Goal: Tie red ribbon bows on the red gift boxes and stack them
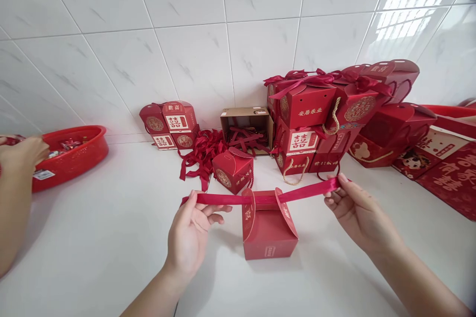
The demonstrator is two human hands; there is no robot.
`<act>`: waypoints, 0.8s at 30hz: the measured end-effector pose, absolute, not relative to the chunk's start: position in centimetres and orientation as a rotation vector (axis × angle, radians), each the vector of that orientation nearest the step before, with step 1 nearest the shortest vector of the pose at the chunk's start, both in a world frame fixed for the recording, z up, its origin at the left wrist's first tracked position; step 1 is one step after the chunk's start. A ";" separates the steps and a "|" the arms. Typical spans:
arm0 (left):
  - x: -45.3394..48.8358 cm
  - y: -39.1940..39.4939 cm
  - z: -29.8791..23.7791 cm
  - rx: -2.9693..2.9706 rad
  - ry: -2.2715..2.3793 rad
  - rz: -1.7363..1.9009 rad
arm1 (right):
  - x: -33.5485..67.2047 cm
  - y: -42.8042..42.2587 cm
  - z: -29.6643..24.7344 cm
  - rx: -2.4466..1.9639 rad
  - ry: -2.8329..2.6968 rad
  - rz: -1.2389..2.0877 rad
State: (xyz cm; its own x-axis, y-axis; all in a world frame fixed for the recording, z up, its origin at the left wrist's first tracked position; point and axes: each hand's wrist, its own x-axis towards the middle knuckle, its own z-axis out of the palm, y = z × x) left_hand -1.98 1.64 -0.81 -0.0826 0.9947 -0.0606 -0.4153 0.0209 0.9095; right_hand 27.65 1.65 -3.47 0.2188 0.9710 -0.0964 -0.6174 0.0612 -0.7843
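Note:
A small red gift box (269,235) stands in front of me, its two side flaps raised. Through the slots in those flaps runs a dark red ribbon (307,191), stretched out to both sides. My left hand (191,237) pinches the ribbon's left end between thumb and finger. At the other end, my right hand (359,210) grips the ribbon near its tip. Just behind sits another red gift box (233,171), closed on top. A loose pile of red ribbons (204,153) lies behind it to the left.
An open cardboard box (247,111) with ribbons inside stands by the wall. Stacked red gift boxes (307,109) with bows rise at the right; several more (171,124) are back left. Far left, another person's hand (31,151) is at a red plastic basket (74,161).

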 end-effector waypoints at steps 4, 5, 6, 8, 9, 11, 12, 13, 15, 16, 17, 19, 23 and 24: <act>-2.5 1.9 -0.1 0.812 0.998 1.564 | 27.7 1.5 -3.4 -0.860 -0.620 1.212; -2.7 2.0 0.2 0.797 0.999 1.589 | 27.7 1.4 -3.3 -0.858 -0.645 1.185; -2.9 2.1 0.6 0.794 0.996 1.614 | 27.8 1.4 -3.3 -0.850 -0.673 1.155; -3.3 2.3 1.5 0.824 0.984 1.675 | 27.9 1.3 -3.0 -0.828 -0.734 1.071; -3.4 2.4 2.0 0.855 0.981 1.711 | 28.0 1.3 -2.8 -0.822 -0.763 1.019; -3.7 2.5 3.0 0.920 0.983 1.799 | 28.1 1.2 -2.2 -0.822 -0.806 0.912; -3.7 2.5 3.6 0.951 0.985 1.845 | 28.1 1.3 -1.9 -0.818 -0.822 0.869; -3.7 2.6 4.1 0.985 0.981 1.890 | 28.0 1.3 -1.4 -0.808 -0.837 0.840; -3.6 2.6 5.3 1.089 0.947 1.991 | 27.8 1.2 -0.4 -0.773 -0.875 0.804; -3.5 2.6 5.9 1.156 0.924 2.047 | 27.6 1.2 0.3 -0.750 -0.898 0.788; -3.3 2.7 6.5 1.227 0.908 2.092 | 27.4 1.1 1.0 -0.728 -0.923 0.770; -2.8 2.8 7.5 1.348 0.892 2.158 | 26.8 1.1 2.5 -0.695 -0.974 0.725; -1.1 3.3 8.9 1.443 0.869 2.151 | 25.2 1.2 5.7 -0.666 -1.037 0.655; -0.6 3.3 9.1 1.460 0.860 2.123 | 24.7 1.4 6.4 -0.664 -1.060 0.651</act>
